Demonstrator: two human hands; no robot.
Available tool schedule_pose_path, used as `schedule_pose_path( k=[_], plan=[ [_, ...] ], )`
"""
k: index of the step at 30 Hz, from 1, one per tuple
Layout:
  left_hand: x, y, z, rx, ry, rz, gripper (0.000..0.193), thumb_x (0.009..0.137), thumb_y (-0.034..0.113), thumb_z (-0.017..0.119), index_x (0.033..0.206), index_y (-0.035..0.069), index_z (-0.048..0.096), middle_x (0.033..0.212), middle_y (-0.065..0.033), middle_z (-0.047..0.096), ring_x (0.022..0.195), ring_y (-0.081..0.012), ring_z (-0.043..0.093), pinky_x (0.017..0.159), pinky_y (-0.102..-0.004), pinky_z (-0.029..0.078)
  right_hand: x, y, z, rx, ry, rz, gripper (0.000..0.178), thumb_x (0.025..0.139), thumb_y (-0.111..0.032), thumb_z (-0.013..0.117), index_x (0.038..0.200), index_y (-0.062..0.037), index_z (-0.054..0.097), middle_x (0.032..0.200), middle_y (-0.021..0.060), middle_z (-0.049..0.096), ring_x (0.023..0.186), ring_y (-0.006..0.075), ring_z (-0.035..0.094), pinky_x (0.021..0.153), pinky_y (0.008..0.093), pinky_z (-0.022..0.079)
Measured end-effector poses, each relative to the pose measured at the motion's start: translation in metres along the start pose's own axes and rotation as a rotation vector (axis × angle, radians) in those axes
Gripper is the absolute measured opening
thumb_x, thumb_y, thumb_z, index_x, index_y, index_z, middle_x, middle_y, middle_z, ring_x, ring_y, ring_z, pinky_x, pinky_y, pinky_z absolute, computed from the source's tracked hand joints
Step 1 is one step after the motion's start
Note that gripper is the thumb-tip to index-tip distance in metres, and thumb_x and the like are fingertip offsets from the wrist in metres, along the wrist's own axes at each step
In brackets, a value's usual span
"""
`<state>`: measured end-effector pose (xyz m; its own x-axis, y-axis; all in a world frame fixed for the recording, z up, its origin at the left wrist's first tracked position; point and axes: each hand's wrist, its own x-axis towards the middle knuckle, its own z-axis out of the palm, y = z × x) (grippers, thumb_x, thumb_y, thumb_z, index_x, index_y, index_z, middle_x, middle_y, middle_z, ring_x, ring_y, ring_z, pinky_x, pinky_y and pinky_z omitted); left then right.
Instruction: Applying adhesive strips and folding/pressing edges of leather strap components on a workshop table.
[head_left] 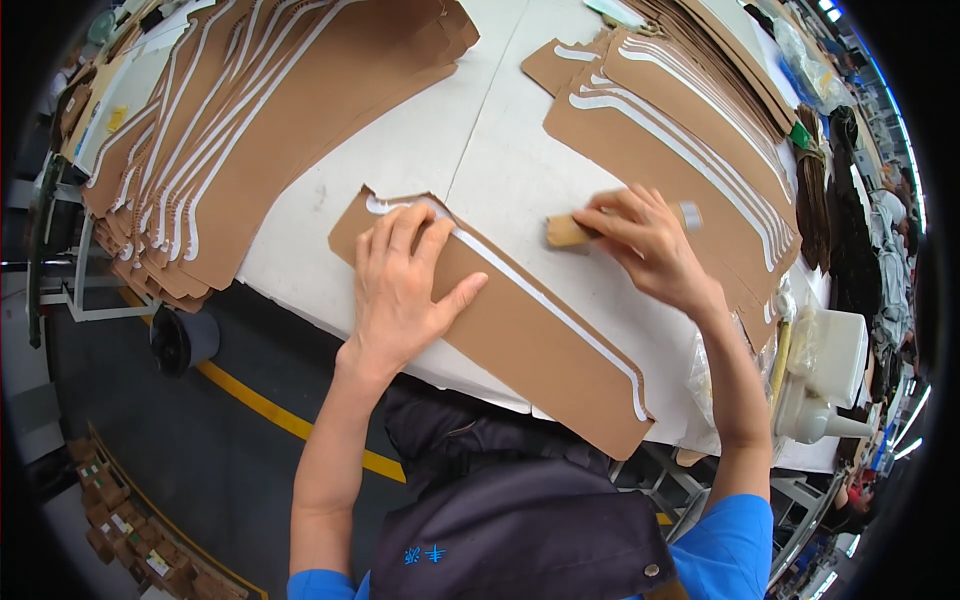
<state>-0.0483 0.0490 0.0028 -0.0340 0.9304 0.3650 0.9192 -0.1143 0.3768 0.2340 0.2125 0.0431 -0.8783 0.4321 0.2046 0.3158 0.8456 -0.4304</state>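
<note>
A long brown sheet piece (540,345) lies slantwise on the white table in front of me, with a narrow white strip (550,295) along its far edge, curved at both ends. My left hand (400,280) rests on the piece's left part, fingers spread, fingertips over the strip near a notched edge. Just beyond the piece, my right hand (645,240) grips a short, tan, wooden-looking tool (570,231) above the table. The tool's pale other end sticks out past my knuckles on the right; motion blurs it, and its exact kind does not show.
Overlapping brown pieces with white strips form a large pile (260,130) at the left and another stack (680,160) at the far right. A white plastic bottle (815,418) stands by the right edge. A black bucket (185,340) sits on the floor at left.
</note>
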Motion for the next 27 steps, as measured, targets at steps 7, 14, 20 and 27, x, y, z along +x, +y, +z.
schedule_pose_path(
  k=[7, 14, 20, 27],
  plan=[
    [-0.03, 0.043, 0.0, -0.062, -0.03, 0.008, 0.057, 0.085, 0.037, 0.085, 0.129, 0.005, 0.067, 0.132, -0.0128, 0.057, 0.125, -0.0327, 0.053, 0.102, -0.0462, 0.042, -0.049, -0.028, -0.011, -0.006, 0.0, 0.096, 0.043, 0.085, -0.003, 0.077, 0.128, -0.0053, 0.073, 0.12, 0.0111, 0.066, 0.104, 0.0302, 0.061, 0.091, 0.042, 0.048],
    [-0.03, 0.031, -0.001, -0.205, 0.031, -0.017, 0.034, 0.088, 0.01, 0.079, 0.121, 0.005, 0.073, 0.125, -0.0097, 0.065, 0.118, -0.0329, 0.06, 0.098, -0.046, 0.049, -0.05, -0.056, -0.006, 0.05, -0.015, 0.0, 0.043, 0.085, -0.003, 0.075, 0.128, -0.0059, 0.071, 0.118, 0.0124, 0.065, 0.102, 0.0307, 0.062, 0.087, 0.0426, 0.048],
    [0.02, 0.008, -0.007, -0.182, -0.075, 0.286, 0.027, 0.087, 0.006, 0.078, 0.114, 0.008, 0.074, 0.12, -0.0065, 0.067, 0.12, -0.0278, 0.061, 0.103, -0.0431, 0.046, -0.045, -0.086, 0.033, 0.055, -0.027, -0.143, 0.065, 0.077, -0.005, 0.078, 0.139, 0.0022, 0.06, 0.134, 0.0141, 0.061, 0.105, 0.0308, 0.059, 0.089, 0.0428, 0.047],
    [0.046, -0.009, 0.0, -0.385, -0.324, 0.436, 0.014, 0.087, 0.009, 0.08, 0.098, 0.008, 0.073, 0.107, -0.004, 0.067, 0.114, -0.0266, 0.062, 0.101, -0.0418, 0.047, -0.047, -0.126, 0.06, -0.289, -0.056, -0.076, 0.056, 0.089, -0.012, 0.062, 0.141, 0.0089, 0.057, 0.148, 0.0236, 0.056, 0.109, 0.0265, 0.059, 0.088, 0.0353, 0.048]
  ],
)
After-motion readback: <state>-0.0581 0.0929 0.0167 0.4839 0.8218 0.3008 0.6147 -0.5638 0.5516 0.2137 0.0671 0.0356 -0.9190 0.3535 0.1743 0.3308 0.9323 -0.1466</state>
